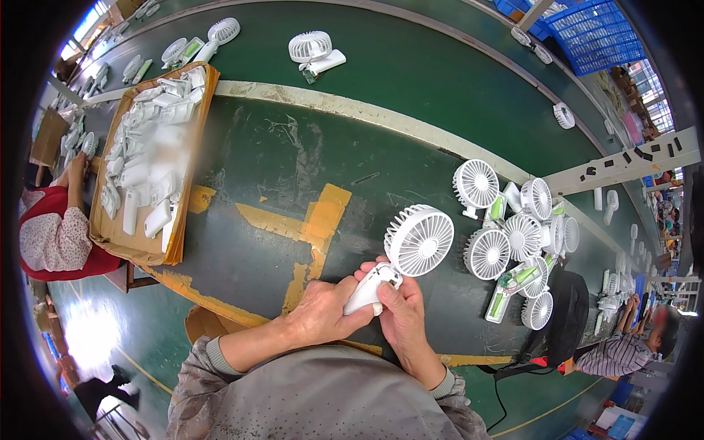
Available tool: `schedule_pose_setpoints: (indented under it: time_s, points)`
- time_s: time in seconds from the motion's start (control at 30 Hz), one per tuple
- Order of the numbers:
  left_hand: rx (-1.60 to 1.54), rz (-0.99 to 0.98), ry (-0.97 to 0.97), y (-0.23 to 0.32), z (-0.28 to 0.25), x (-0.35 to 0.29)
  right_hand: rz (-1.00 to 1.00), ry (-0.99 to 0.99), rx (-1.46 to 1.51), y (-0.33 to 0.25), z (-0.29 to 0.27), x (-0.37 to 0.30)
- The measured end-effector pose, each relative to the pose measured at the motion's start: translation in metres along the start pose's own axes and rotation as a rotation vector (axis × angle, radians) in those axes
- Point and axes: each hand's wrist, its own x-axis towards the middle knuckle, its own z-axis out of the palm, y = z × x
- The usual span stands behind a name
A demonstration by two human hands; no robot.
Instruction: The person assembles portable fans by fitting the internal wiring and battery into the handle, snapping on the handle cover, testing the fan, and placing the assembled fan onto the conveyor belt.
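Observation:
Between my two hands is a white handheld fan (420,240), its round grille tilted up and to the right. My left hand (323,309) is closed around the lower end of the white handle. My right hand (402,312) grips the handle near its top, the thumb pressed on it just below the fan head. To the right on the bench lies a pile of white fans (523,236), several with handles open and green parts showing. On the left a cardboard box (139,251) holds many loose white plastic casing pieces (147,165).
A green conveyor belt (411,81) runs behind the bench, carrying a fan (311,48) and others. A black bag (566,304) sits by the right edge, its cord hanging down. Co-workers sit at the left (62,235) and right (623,356). A blue crate (595,37) stands far right.

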Motion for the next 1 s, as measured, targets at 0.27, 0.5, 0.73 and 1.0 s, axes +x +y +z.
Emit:
schedule_pose_setpoints:
  time_s: [0.27,0.5,0.73,1.0]
  points:
    - [-0.043,0.043,0.051,-0.003,0.004,0.003,-0.012,0.026,0.049,0.001,0.000,0.003]
    - [0.284,-0.102,-0.014,0.004,0.000,0.009,-0.032,0.207,0.023,0.011,-0.003,0.016]
    - [0.398,0.105,0.220,0.003,0.011,0.006,0.108,0.166,-0.102,0.006,-0.007,0.021]
    - [0.342,-0.035,0.268,0.009,-0.020,0.009,0.127,0.097,0.020,0.000,-0.017,0.017]
